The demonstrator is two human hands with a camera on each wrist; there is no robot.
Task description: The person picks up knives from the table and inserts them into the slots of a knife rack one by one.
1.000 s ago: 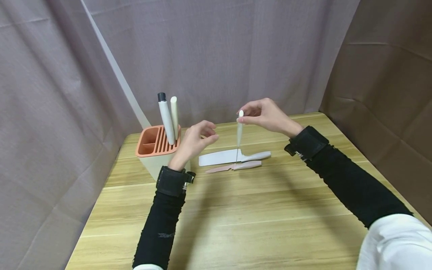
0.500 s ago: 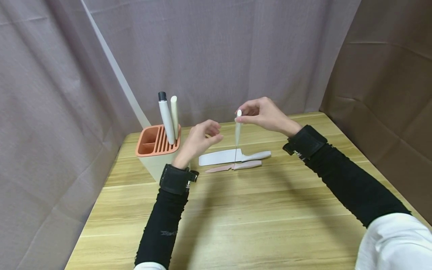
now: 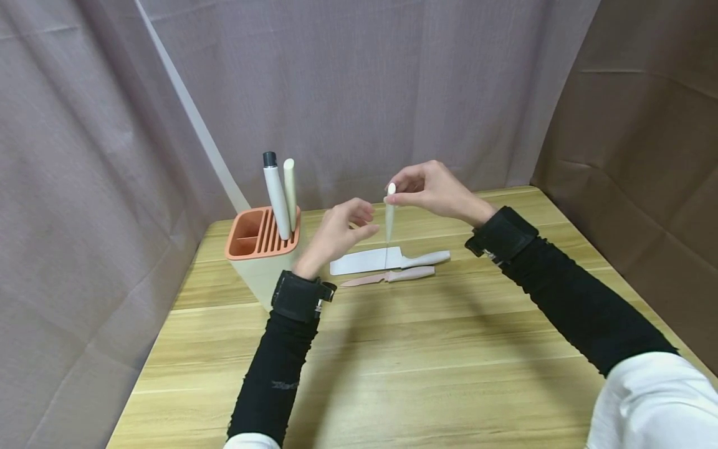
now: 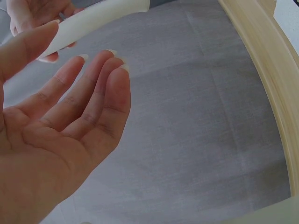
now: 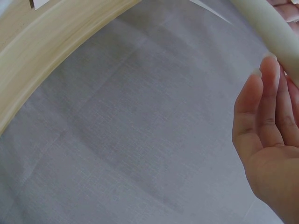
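While R hand (image 3: 434, 190) pinches knife (image 3: 389, 215), blade edge-on, L hand (image 3: 335, 234) spread.

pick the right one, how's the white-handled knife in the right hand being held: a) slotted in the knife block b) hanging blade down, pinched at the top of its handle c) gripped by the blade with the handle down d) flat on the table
b: the right hand pinches the top of the white-handled knife, whose blade hangs straight down above the two knives lying on the table.

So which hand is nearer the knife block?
Left. The left hand hovers just right of the knife block; the right hand is farther right, pinching a white-handled knife.
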